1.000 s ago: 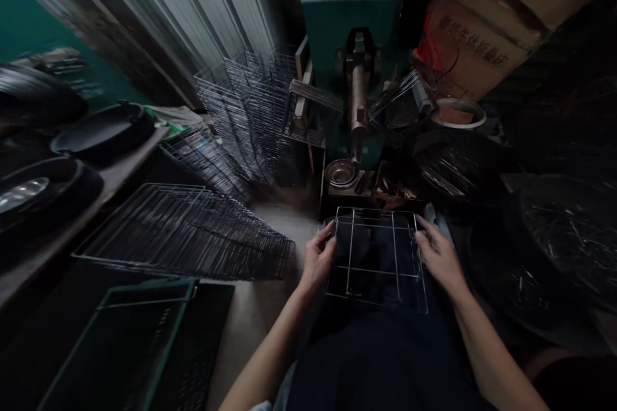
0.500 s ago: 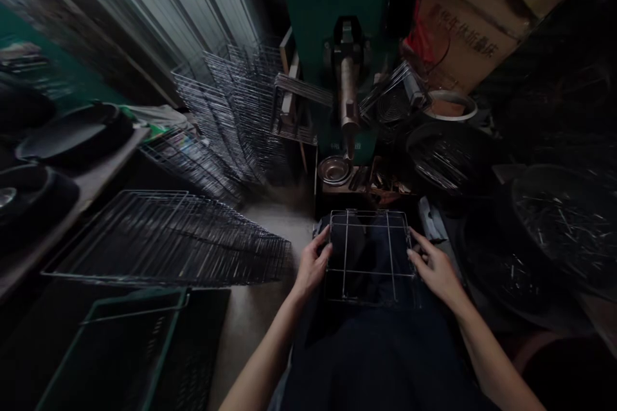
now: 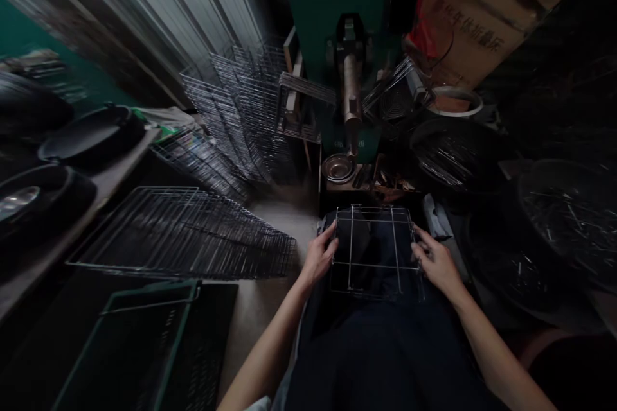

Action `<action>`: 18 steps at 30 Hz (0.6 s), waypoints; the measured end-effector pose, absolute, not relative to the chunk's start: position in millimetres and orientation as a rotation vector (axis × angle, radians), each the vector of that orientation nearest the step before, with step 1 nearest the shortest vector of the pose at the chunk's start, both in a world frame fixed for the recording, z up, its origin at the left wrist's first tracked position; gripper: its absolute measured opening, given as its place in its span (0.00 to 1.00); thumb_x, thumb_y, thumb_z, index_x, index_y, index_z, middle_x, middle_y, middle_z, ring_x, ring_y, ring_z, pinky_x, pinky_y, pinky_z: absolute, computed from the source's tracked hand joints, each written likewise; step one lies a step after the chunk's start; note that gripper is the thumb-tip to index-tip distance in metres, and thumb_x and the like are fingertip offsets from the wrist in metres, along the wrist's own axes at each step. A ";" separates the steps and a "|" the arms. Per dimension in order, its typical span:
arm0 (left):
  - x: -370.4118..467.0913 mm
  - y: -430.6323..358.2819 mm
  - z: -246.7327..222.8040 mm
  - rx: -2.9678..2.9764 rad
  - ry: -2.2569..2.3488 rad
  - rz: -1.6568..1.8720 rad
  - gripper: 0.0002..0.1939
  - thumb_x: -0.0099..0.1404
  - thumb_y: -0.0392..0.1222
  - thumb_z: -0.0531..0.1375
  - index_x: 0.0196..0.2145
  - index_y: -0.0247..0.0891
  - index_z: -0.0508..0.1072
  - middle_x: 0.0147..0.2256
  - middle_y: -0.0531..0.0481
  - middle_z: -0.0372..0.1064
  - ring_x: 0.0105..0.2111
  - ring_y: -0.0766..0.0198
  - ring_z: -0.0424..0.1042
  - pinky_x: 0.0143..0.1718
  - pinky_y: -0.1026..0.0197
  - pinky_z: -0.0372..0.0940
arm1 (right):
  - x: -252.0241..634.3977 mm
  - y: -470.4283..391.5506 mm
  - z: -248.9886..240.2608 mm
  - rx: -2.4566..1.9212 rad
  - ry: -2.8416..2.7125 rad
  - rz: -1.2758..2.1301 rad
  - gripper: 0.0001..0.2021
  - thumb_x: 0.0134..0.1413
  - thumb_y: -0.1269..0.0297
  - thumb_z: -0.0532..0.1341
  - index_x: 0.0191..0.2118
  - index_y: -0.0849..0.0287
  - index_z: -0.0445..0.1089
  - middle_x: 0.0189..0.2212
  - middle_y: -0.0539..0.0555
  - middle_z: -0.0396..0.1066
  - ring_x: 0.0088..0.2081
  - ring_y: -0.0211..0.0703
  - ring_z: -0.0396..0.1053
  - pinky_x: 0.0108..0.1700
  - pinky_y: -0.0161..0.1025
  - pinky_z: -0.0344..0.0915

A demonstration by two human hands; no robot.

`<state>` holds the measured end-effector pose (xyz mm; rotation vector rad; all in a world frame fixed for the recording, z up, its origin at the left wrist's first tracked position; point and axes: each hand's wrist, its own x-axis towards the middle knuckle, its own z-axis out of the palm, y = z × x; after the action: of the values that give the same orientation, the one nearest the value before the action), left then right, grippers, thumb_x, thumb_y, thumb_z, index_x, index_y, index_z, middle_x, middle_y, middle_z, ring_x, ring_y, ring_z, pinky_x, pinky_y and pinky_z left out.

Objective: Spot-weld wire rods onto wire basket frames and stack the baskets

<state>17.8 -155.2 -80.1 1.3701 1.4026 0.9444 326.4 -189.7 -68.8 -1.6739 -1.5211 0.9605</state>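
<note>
A rectangular wire frame with crossing rods is held over my lap. My left hand pinches its left side between thumb and fingers. On the opposite side, my right hand is closed on the frame's right edge. Beyond the frame stands a green machine with a metal arm pointing down toward a small metal bowl. The frame is apart from the machine.
Wire racks are stacked at the left and behind them. Dark basins of metal pieces stand at the right. A cardboard box leans at the back right. Black pans lie at the far left.
The whole view has shifted slightly, with the surroundings appearing further right. Both hands still hold the wire frame, which looks slightly tilted compared with before.
</note>
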 end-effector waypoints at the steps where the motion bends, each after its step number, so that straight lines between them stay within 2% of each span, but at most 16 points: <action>1: 18.9 -154.0 -79.9 1.361 1.387 0.952 0.27 0.63 0.42 0.58 0.60 0.39 0.69 0.60 0.48 0.68 0.62 0.53 0.65 0.66 0.48 0.56 | 326.9 -186.7 -67.2 -1.656 -1.507 0.962 0.33 0.61 0.51 0.55 0.66 0.64 0.61 0.20 0.47 0.64 0.18 0.40 0.59 0.21 0.36 0.59; 4: 21.1 -146.3 -78.6 1.456 1.379 0.921 0.29 0.63 0.41 0.59 0.61 0.37 0.67 0.60 0.46 0.68 0.60 0.53 0.67 0.65 0.50 0.57 | 330.3 -172.4 -62.6 -1.625 -1.542 0.901 0.32 0.60 0.52 0.56 0.65 0.65 0.62 0.20 0.47 0.63 0.19 0.40 0.59 0.22 0.36 0.59; 7: 17.7 -136.8 -74.9 1.614 1.469 0.796 0.30 0.63 0.42 0.59 0.62 0.37 0.66 0.57 0.41 0.70 0.57 0.50 0.69 0.62 0.49 0.60 | 338.1 -159.1 -63.0 -1.649 -1.595 0.879 0.31 0.59 0.52 0.57 0.64 0.66 0.65 0.22 0.51 0.67 0.22 0.42 0.62 0.24 0.37 0.62; 10: 3.8 -128.5 -65.1 1.711 1.463 0.616 0.32 0.62 0.45 0.62 0.63 0.41 0.64 0.59 0.40 0.68 0.58 0.47 0.68 0.61 0.48 0.59 | 354.7 -153.6 -63.9 -1.681 -1.631 1.098 0.35 0.59 0.49 0.57 0.67 0.64 0.60 0.27 0.54 0.70 0.20 0.41 0.62 0.21 0.36 0.63; 12: -9.0 -123.8 -57.2 1.701 1.321 0.503 0.38 0.55 0.46 0.68 0.63 0.43 0.65 0.62 0.42 0.64 0.61 0.45 0.65 0.62 0.48 0.59 | 370.2 -152.5 -60.0 -1.633 -1.669 1.393 0.40 0.59 0.48 0.59 0.72 0.56 0.48 0.33 0.54 0.72 0.20 0.39 0.63 0.19 0.35 0.63; 15: -22.0 -119.5 -51.6 1.644 1.151 0.434 0.56 0.35 0.44 0.76 0.63 0.39 0.64 0.65 0.38 0.59 0.65 0.38 0.57 0.60 0.48 0.61 | 390.2 -153.9 -47.9 -1.483 -1.792 1.744 0.52 0.52 0.51 0.67 0.73 0.49 0.32 0.45 0.56 0.71 0.25 0.39 0.67 0.24 0.36 0.70; 17: -21.6 -121.4 -51.8 1.707 1.143 0.467 0.68 0.25 0.45 0.77 0.65 0.32 0.59 0.66 0.32 0.56 0.65 0.34 0.56 0.58 0.48 0.63 | 393.8 -159.2 -38.4 -1.440 -1.892 1.770 0.61 0.44 0.52 0.72 0.73 0.47 0.27 0.50 0.58 0.69 0.27 0.41 0.68 0.30 0.40 0.74; 18: -18.8 -124.6 -51.5 1.772 1.158 0.485 0.72 0.23 0.47 0.77 0.66 0.28 0.56 0.66 0.29 0.55 0.64 0.33 0.57 0.57 0.48 0.64 | 391.6 -162.8 -33.9 -1.437 -1.935 1.717 0.63 0.41 0.51 0.74 0.73 0.46 0.29 0.50 0.58 0.69 0.28 0.44 0.69 0.31 0.42 0.75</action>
<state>-18.8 -124.6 -51.5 1.7719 1.1580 0.4847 391.6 -162.8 -33.9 -1.4367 -1.9346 1.7174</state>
